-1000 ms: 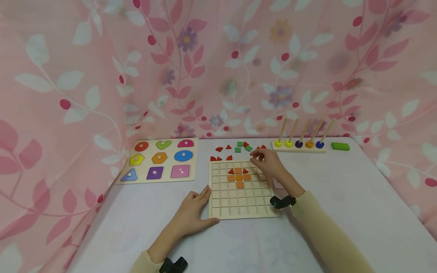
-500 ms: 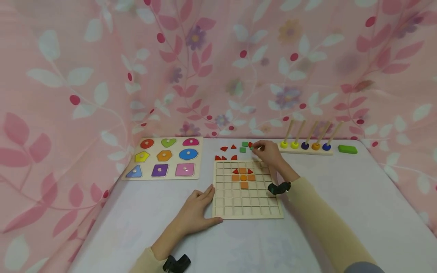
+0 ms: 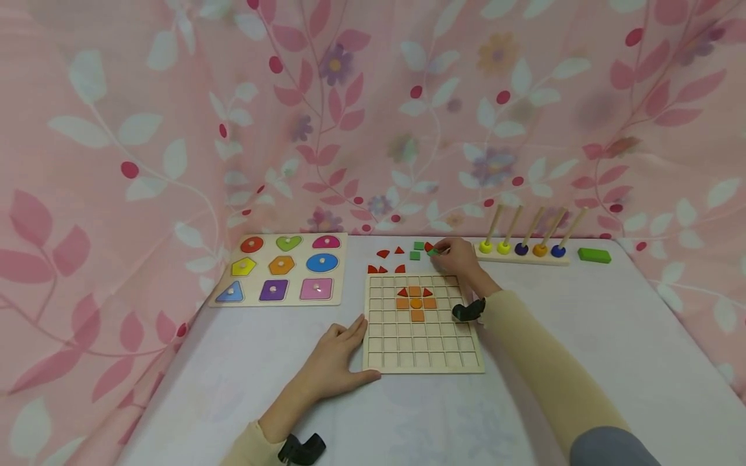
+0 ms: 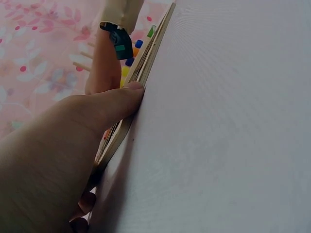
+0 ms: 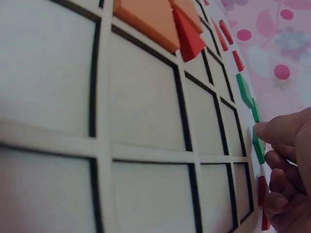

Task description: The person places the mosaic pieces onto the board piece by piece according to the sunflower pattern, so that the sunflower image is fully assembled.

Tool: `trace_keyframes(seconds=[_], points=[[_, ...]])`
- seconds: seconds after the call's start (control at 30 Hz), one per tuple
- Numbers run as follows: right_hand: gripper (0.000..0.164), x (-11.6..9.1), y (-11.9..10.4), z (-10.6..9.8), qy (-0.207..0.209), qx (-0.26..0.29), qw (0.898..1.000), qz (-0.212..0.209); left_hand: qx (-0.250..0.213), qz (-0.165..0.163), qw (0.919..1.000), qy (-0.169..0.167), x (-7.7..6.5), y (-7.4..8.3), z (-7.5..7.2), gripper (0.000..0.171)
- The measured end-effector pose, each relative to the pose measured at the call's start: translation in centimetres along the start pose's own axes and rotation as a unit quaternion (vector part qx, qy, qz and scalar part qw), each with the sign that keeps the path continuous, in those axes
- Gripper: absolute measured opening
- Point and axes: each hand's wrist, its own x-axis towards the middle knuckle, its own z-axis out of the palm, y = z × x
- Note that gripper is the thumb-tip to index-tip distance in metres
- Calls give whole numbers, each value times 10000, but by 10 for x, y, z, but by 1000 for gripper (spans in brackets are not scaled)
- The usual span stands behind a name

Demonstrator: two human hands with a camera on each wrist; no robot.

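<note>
Right arm: reaches forward and inward from the lower right, its pale sleeve (image 3: 542, 362) drawn back from the wrist, the forearm crossing above the board's right side.
Right hand (image 3: 458, 255): lowered just beyond the board's far right corner, fingers pointing left.
Right fingers (image 5: 262, 128): one tip touches a green tile (image 5: 259, 148); the lower fingers curl inward toward the palm. Whether the tile is pinched or only touched, I cannot tell.
Green tile: on the white table (image 3: 641, 362) past the board's far edge, beside two more green squares (image 3: 415, 255), with red pieces (image 3: 383, 254) near them.
Left arm: comes in from the lower left, angled up toward the board.
Left hand (image 3: 332, 362): lies at the board's near left corner, thumb spread wide from the fingers; the fingers extend to the left edge, the thumb rests on the near edge, grasping nothing.
Grid board (image 3: 431, 359): flat before the person; four orange squares (image 3: 417, 316) surround a round tile (image 3: 416, 303), with two red triangles (image 3: 403, 293) flanking the farthest square.
Wrists: each carries a dark device (image 3: 469, 311).
</note>
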Motion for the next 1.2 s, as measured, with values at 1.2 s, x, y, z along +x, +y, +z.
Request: trace_keyframes(seconds=[1.2], points=[[26, 5, -24, 20, -289, -123, 9968, -731, -12, 8, 10000, 16, 0, 1, -1, 106]])
